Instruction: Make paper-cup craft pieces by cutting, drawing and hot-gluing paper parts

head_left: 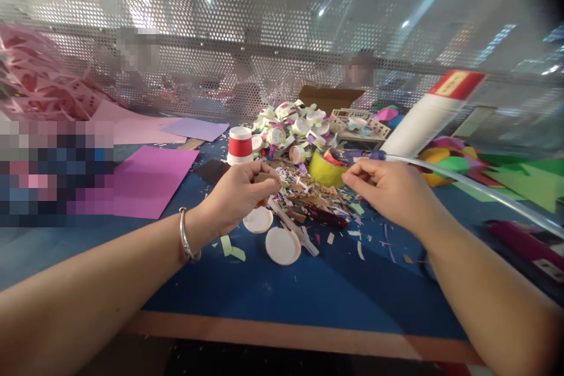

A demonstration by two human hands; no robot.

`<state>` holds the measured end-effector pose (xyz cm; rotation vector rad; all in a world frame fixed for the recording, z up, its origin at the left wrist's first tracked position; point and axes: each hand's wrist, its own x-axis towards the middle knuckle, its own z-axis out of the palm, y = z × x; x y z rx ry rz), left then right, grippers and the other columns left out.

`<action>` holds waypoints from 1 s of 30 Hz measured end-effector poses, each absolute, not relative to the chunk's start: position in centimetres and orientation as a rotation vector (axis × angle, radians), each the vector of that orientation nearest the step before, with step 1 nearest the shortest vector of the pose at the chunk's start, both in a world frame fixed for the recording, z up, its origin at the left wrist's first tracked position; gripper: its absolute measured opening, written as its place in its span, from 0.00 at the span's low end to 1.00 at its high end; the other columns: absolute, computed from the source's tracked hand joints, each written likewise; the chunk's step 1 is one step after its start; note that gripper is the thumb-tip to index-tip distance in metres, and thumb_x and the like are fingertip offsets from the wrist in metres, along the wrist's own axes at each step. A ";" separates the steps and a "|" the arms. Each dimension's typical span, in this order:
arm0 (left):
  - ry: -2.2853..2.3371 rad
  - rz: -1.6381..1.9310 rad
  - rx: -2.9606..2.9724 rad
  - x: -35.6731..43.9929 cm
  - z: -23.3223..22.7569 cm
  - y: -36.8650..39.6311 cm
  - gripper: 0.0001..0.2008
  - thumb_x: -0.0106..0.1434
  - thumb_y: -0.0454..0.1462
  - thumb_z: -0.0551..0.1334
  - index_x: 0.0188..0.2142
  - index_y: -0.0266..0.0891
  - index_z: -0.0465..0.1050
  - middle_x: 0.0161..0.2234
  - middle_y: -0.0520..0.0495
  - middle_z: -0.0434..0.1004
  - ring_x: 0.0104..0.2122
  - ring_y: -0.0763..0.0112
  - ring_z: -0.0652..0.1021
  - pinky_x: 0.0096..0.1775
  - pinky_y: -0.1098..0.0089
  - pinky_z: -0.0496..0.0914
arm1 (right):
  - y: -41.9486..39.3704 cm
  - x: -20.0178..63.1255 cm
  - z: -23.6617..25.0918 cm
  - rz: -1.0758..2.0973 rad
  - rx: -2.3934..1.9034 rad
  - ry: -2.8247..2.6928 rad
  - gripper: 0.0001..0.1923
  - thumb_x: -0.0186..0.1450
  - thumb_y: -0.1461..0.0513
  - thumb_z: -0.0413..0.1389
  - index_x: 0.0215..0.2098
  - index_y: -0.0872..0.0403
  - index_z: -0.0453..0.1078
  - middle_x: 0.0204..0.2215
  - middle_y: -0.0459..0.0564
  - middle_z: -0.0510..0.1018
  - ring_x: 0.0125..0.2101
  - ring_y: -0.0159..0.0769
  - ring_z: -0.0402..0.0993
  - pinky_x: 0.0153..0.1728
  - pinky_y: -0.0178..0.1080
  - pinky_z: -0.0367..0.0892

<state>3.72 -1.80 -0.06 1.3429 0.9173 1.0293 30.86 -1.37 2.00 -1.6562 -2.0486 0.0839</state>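
My left hand [247, 191], with a silver bangle at the wrist, hovers over the table with its fingers curled and thumb pressed to them. Whatever is in that pinch, if anything, is hidden. To the right, my right hand [388, 191] has thumb and fingertips together beside a yellow-green curved piece [325, 170]; whether it touches that piece I cannot tell. Between and below the hands lie two white discs [283, 245], a pale flat strip [294, 226] and a dark red slim object [326, 216]. Behind my left hand stands an upturned red-and-white paper cup [240, 144].
Behind the scraps rises a heap of cut cup pieces [293, 126], with a cream basket [359, 126] beside it. A long stack of cups [434, 111] leans at right, near a clear tube [476, 182]. Magenta paper [154, 182] lies left. People sit beyond the perforated screen [247, 29].
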 end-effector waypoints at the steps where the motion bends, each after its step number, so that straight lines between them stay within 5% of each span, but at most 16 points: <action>1: 0.921 1.022 1.345 3.7 -0.1 -1.7 0.03 0.57 0.30 0.64 0.29 0.37 0.71 0.23 0.53 0.64 0.22 0.78 0.63 0.25 0.70 0.55 | -1.4 31.1 2.1 0.102 -1.678 -2.052 0.10 0.65 0.59 0.57 0.27 0.53 0.72 0.17 0.45 0.72 0.18 0.29 0.63 0.22 0.37 0.56; 15: 0.927 0.979 1.275 3.6 -0.1 -1.4 0.04 0.62 0.33 0.66 0.34 0.34 0.72 0.28 0.52 0.70 0.27 0.76 0.69 0.33 0.70 0.64 | -1.4 33.5 3.0 -0.165 -1.954 -2.083 0.16 0.64 0.56 0.60 0.21 0.51 0.68 0.17 0.46 0.72 0.19 0.32 0.63 0.25 0.39 0.56; 23: 0.874 0.971 1.181 3.7 0.6 -1.7 0.02 0.65 0.28 0.61 0.37 0.34 0.71 0.38 0.43 0.80 0.33 0.75 0.76 0.39 0.71 0.67 | -1.5 34.2 3.3 -0.389 -2.179 -1.947 0.18 0.63 0.49 0.60 0.22 0.50 0.67 0.20 0.48 0.73 0.23 0.37 0.63 0.26 0.40 0.53; 30: 0.874 0.970 1.167 3.7 0.9 -1.8 0.04 0.68 0.29 0.58 0.38 0.34 0.72 0.42 0.41 0.80 0.36 0.73 0.77 0.41 0.70 0.68 | -0.4 34.7 2.9 -0.098 -2.062 -1.955 0.16 0.61 0.50 0.62 0.27 0.54 0.73 0.27 0.57 0.80 0.26 0.40 0.70 0.29 0.41 0.58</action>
